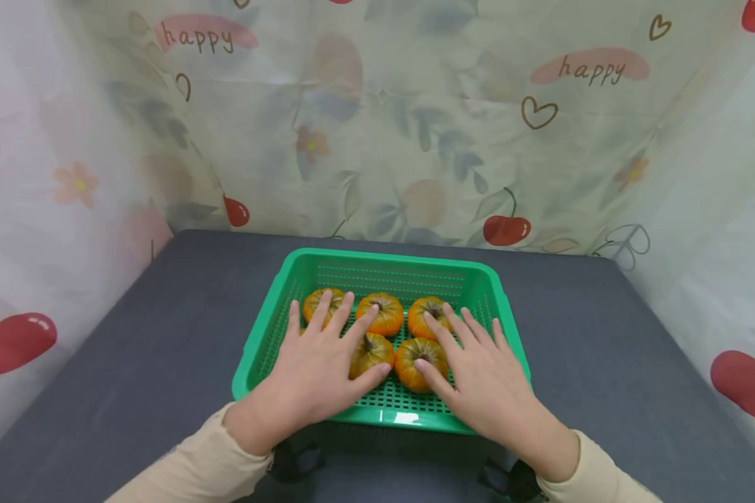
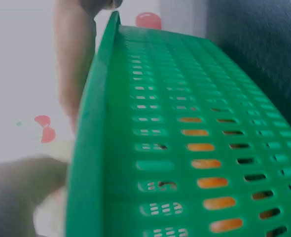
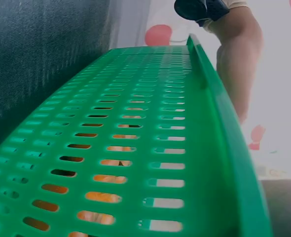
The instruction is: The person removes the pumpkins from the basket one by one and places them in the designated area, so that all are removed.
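Note:
Several small orange pumpkins (image 1: pixel 380 314) sit in rows in a green plastic basket (image 1: pixel 403 263). My left hand (image 1: pixel 314 370) is spread palm down over the basket's left part, its thumb at a front pumpkin (image 1: pixel 371 353). Fingers spread likewise, my right hand (image 1: pixel 491 381) lies over the right part, with its thumb tip at another front pumpkin (image 1: pixel 421 363). The hands partly cover the pumpkins, and contact under the palms is hidden. In both wrist views, the slotted basket wall (image 2: pixel 155 118) fills the middle, with orange showing through its slots.
The basket stands on a dark grey table (image 1: pixel 201 300). A printed curtain (image 1: pixel 384 119) with cherries and hearts hangs behind the table and along both sides. Black straps with small devices (image 1: pixel 296 461) sit under the wrists.

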`<action>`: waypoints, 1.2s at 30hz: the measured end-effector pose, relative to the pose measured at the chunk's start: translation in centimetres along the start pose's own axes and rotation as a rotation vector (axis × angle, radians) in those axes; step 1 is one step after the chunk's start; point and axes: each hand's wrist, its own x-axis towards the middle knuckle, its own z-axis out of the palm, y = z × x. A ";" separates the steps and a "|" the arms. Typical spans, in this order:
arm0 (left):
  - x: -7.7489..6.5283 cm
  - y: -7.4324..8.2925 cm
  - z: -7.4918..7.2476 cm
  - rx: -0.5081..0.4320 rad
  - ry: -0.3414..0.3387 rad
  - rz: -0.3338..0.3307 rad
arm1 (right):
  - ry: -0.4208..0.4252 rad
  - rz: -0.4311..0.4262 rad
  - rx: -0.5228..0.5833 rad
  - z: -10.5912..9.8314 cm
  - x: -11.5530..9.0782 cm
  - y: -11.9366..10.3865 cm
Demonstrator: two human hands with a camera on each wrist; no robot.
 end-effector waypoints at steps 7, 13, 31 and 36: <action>-0.6 0.3 -1.0 -0.124 -0.092 0.011 | -0.098 0.044 0.071 -1.0 -0.6 -0.1; -1.6 -0.2 -2.9 -0.265 -0.162 0.009 | -0.129 0.114 0.120 -2.2 -0.7 -0.1; -3.3 -9.9 -5.8 -0.896 0.174 0.053 | 0.314 -0.127 0.484 -2.4 -1.0 1.7; -2.9 -12.0 -4.6 -0.945 0.170 -0.063 | 0.349 -0.112 0.512 -1.4 -0.8 2.0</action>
